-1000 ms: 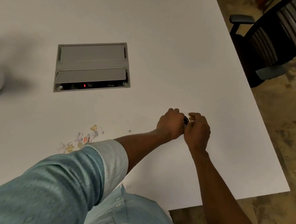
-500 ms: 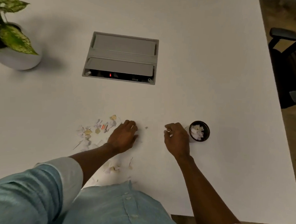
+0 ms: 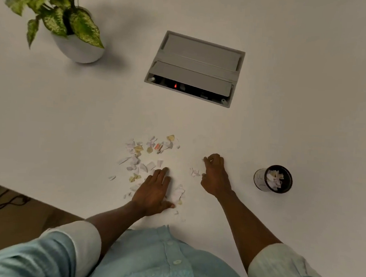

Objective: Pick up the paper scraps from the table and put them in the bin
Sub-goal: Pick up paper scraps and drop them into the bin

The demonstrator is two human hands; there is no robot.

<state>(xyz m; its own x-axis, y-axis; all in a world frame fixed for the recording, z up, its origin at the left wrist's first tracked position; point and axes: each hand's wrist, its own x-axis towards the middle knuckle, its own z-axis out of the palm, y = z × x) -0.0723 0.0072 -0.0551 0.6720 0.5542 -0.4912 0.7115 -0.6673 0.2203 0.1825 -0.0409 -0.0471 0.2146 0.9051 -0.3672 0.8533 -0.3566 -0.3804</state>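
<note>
Under the flat, spread left hand (image 3: 153, 190) lie paper scraps (image 3: 149, 155); right hand (image 3: 215, 174) curled, grip unclear.

Left hand (image 3: 153, 192) now flat on scraps (image 3: 149, 155); right hand (image 3: 215, 175) left bin (image 3: 274, 179).

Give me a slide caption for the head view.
Left hand and right hand gather paper scraps near a small bin.

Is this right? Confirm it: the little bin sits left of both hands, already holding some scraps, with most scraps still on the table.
One thing is wrong: the head view shows the bin to the right of the left hand and right hand. It already holds some scraps, and most paper scraps still lie on the table.
</note>
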